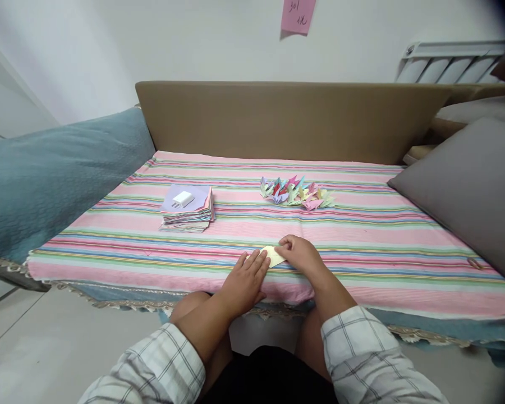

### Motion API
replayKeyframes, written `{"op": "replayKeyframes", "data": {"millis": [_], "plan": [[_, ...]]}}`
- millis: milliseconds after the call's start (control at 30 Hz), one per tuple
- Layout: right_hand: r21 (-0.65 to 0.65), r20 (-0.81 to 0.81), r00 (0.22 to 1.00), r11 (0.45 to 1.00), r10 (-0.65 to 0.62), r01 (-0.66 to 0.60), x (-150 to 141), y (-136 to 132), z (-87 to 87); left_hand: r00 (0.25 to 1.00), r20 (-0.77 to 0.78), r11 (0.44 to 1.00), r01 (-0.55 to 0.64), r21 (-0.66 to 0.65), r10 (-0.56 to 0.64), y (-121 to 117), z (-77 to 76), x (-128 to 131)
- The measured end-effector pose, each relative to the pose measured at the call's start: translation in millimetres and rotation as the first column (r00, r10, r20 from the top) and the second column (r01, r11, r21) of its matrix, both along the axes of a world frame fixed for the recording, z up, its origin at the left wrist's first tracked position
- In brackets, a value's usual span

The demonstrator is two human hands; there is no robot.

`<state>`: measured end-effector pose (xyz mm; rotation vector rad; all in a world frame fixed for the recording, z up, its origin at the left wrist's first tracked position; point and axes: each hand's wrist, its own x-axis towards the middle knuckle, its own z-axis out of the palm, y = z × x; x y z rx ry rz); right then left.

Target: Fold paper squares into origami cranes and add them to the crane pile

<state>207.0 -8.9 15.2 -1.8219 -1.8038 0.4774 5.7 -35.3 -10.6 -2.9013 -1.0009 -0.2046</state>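
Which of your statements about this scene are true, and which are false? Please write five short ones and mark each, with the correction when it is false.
1. A white plug adapter lies on the paper stack. True.
2. The left hand is raised clear of the yellow paper. False: its fingers lie on the paper.
3. The folded paper figures lie to the right of the stack. True.
4. The pink note lies on the striped cloth. False: it is on the wall.
5. The right hand touches the yellow paper. True.
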Motion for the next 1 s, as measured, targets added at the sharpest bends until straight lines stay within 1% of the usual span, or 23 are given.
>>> {"op": "replayKeyframes", "data": {"millis": [33, 67, 100, 133, 167, 200, 267, 333, 400, 500, 567, 667, 700, 733, 800, 833, 867, 1000], "plan": [[0.118, 0.039, 0.999, 0.993, -0.035, 0.030, -1.0, -5.0, -0.4, 1.000, 0.001, 1.000, 0.003, -0.005, -0.003, 0.8, 1.9, -0.1], [0.229, 0.077, 0.997, 0.973, -0.024, 0.005, -3.5, -10.7, -0.6, 1.000, 0.001, 1.000, 0.007, -0.014, -0.007, 1.7, 3.7, -0.2], [0.295, 0.112, 0.993, 0.952, 0.043, -0.074, -7.3, -16.9, -0.8, 1.000, 0.000, 1.000, 0.014, -0.025, -0.014, 2.6, 5.3, -0.2], [0.296, 0.154, 0.975, 0.934, 0.163, -0.203, -12.0, -23.3, -1.2, 1.000, 0.000, 0.999, 0.021, -0.038, -0.021, 3.7, 6.7, -0.3], [0.254, 0.201, 0.938, 0.910, 0.283, -0.329, -16.8, -29.5, -2.0, 1.000, 0.002, 0.998, 0.029, -0.052, -0.028, 4.7, 7.7, -0.4], [0.188, 0.242, 0.902, 0.895, 0.358, -0.405, -21.1, -35.2, -3.3, 0.999, 0.004, 0.997, 0.037, -0.066, -0.037, 5.8, 8.4, -0.6], [0.028, 0.288, 0.853, 0.886, 0.436, -0.462, -25.3, -44.0, -7.4, 0.999, 0.010, 0.995, 0.050, -0.085, -0.049, 7.7, 8.7, -1.7], [-0.081, 0.324, 0.824, 0.881, 0.466, -0.466, -22.1, -48.6, -12.5, 0.999, 0.011, 0.994, 0.050, -0.093, -0.050, 9.1, 8.0, -4.3], [-0.126, 0.350, 0.813, 0.883, 0.465, -0.451, -13.5, -50.1, -17.2, 0.999, 0.009, 0.995, 0.032, -0.097, -0.031, 10.2, 7.2, -8.8], [-0.129, 0.370, 0.811, 0.890, 0.453, -0.438, -0.9, -49.9, -21.3, 0.999, 0.021, 0.993, -0.034, -0.112, 0.037, 11.3, 7.8, -17.7], [-0.120, 0.375, 0.816, 0.896, 0.439, -0.427, 2.3, -49.6, -22.3, 0.995, 0.043, 0.988, -0.085, -0.128, 0.091, 11.6, 10.6, -22.1], [-0.082, 0.381, 0.832, 0.911, 0.402, -0.403, -0.4, -48.3, -22.5, 0.974, 0.149, 0.983, -0.159, -0.087, 0.170, 11.6, 17.1, -19.9], [-0.064, 0.384, 0.838, 0.917, 0.387, -0.394, -2.0, -47.5, -22.4, 0.965, 0.201, 0.986, -0.159, -0.051, 0.166, 12.1, 19.1, -16.6], [-0.043, 0.387, 0.844, 0.921, 0.372, -0.387, -3.5, -46.5, -22.3, 0.959, 0.251, 0.991, -0.131, -0.011, 0.129, 13.3, 20.7, -12.4], [-0.005, 0.389, 0.852, 0.926, 0.349, -0.377, -5.5, -44.0, -22.0, 0.957, 0.290, 1.000, 0.001, 0.030, -0.010, 17.8, 22.4, -2.7], [0.012, 0.388, 0.856, 0.927, 0.342, -0.376, -5.8, -42.6, -21.8, 0.955, 0.293, 0.999, 0.042, 0.022, -0.047, 21.2, 22.3, 1.8], [0.029, 0.385, 0.860, 0.926, 0.337, -0.376, -5.6, -41.3, -21.6, 0.957, 0.285, 0.999, 0.055, 0.001, -0.053, 24.9, 21.7, 5.6], [0.107, 0.347, 0.887, 0.927, 0.303, -0.359, -2.7, -37.3, -19.8, 0.968, 0.250, 0.997, 0.018, -0.070, 0.000, 37.4, 17.6, 11.3]]}}
